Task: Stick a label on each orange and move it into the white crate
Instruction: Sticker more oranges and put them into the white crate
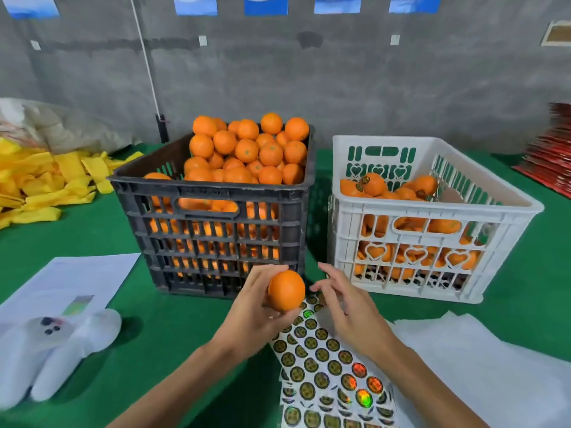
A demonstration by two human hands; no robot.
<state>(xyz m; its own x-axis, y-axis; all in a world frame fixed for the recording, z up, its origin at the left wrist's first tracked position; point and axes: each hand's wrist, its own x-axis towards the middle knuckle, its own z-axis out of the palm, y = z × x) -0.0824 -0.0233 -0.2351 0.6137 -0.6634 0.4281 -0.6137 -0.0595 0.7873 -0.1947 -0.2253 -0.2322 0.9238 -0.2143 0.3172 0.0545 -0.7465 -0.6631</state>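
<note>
The left hand (256, 307) holds 1 orange (286, 290) above the green bench (160, 329), its fingers curled round the fruit from the left and from below, just in front of the black crate (213, 223). The right hand (346, 301) hovers just beside the orange on its right, fingers apart and loosely bent, gripping nothing that can be made out; whether a label sits on a fingertip cannot be told. Under both hands lies a sheet of round labels (327, 369), dark with gold marks, a few flashing rainbow colours. The black crate is heaped with oranges above its rim. To its right, close beside it, stands the white crate (432, 230), partly filled with oranges, some showing a label. White foam sheets (482, 359) lie at the right, a printed paper (77, 282) and white bundles (61, 350) at the left, and yellow foam nets (46, 183) at the far left.
</note>
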